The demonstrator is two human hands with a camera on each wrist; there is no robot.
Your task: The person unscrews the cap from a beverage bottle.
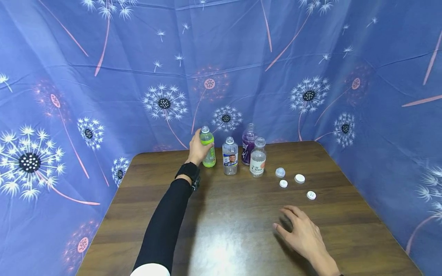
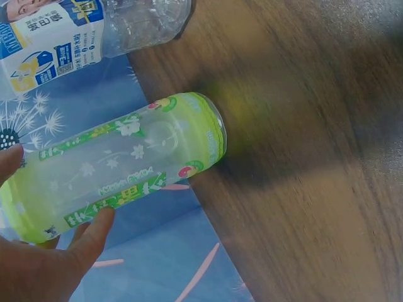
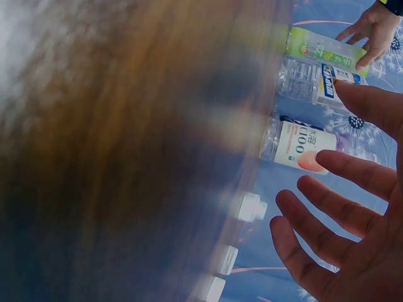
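My left hand (image 1: 198, 147) grips a green-labelled plastic bottle (image 1: 208, 155) near its top, thumb on one side and fingers on the other. The bottle (image 2: 126, 163) stands upright at the table's far edge, its base close to the wood. To its right is a clear bottle (image 1: 230, 159) with a blue and white label. Further right stand a purple-labelled bottle (image 1: 246, 147) and a white-labelled bottle (image 1: 257, 163) in front of it. My right hand (image 1: 304, 234) holds nothing, its fingers spread and relaxed over the near right of the table.
Several loose caps lie right of the bottles: a translucent cap (image 1: 280, 172) and white ones, among them a small cap (image 1: 283, 183), a wider cap (image 1: 299, 178) and the nearest cap (image 1: 311, 195). A blue dandelion-print cloth (image 1: 221, 46) hangs behind the wooden table (image 1: 241, 214).
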